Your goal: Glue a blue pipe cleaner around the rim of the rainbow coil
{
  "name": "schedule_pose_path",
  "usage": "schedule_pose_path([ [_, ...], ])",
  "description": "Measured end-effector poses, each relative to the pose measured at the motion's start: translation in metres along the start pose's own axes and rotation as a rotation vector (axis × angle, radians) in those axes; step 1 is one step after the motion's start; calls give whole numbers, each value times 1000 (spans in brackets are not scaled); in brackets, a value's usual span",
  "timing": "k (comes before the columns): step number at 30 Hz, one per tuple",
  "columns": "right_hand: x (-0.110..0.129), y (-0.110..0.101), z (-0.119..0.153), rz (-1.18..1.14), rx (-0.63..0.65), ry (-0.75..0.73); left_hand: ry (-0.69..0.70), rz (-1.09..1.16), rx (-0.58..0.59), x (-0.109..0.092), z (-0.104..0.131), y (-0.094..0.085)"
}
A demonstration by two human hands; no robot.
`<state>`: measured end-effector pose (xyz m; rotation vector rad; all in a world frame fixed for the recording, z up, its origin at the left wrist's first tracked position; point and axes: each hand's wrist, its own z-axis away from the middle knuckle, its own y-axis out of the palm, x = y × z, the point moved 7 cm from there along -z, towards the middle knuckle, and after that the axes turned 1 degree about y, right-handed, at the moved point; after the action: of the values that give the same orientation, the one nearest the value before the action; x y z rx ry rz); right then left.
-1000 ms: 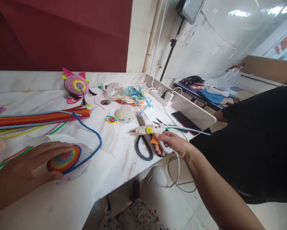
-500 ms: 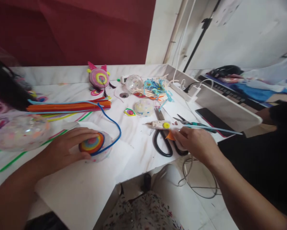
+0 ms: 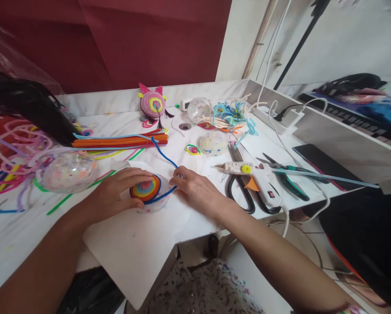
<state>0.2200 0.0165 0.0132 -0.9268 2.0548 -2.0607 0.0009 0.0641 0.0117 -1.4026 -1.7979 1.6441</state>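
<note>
My left hand [image 3: 125, 189] is closed on a rainbow-coloured disc of coiled pipe cleaner [image 3: 145, 188], fingers over its top and thumb at its lower edge. Beneath the disc lies a clear, speckled plastic piece [image 3: 162, 201]. A blue pipe cleaner [image 3: 163, 153] runs from the disc's lower edge and loops up toward the bundle behind. My right hand [image 3: 192, 187] pinches this blue strand just right of the disc. To the right, a white glue gun [image 3: 263, 183] with an orange trigger and a glue stick in it rests over black-handled scissors [image 3: 241, 192].
Green-handled pliers [image 3: 290, 179] and a dark phone [image 3: 316, 163] lie at the right. A bundle of orange pipe cleaners [image 3: 117, 140] lies behind the left hand, near a clear speckled ball [image 3: 69, 170]. A pink decorated ball [image 3: 152, 104] stands at the back.
My right hand has left the glue gun, which now lies on the table, and has moved left to the blue pipe cleaner. My left hand still holds the disc. The view has shifted.
</note>
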Motion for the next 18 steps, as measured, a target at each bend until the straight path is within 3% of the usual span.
schedule_pose_path([
  [3, -5, 0, -6, -13, -13, -35, 29, 1, -15, -1, 0, 0],
  [11, -18, -14, -5, -345, -81, -206, 30, -9, -26, -7, -2, -3],
  [18, -18, -24, -15, -347, -102, -217, 7, -17, 8, -8, 0, -4],
])
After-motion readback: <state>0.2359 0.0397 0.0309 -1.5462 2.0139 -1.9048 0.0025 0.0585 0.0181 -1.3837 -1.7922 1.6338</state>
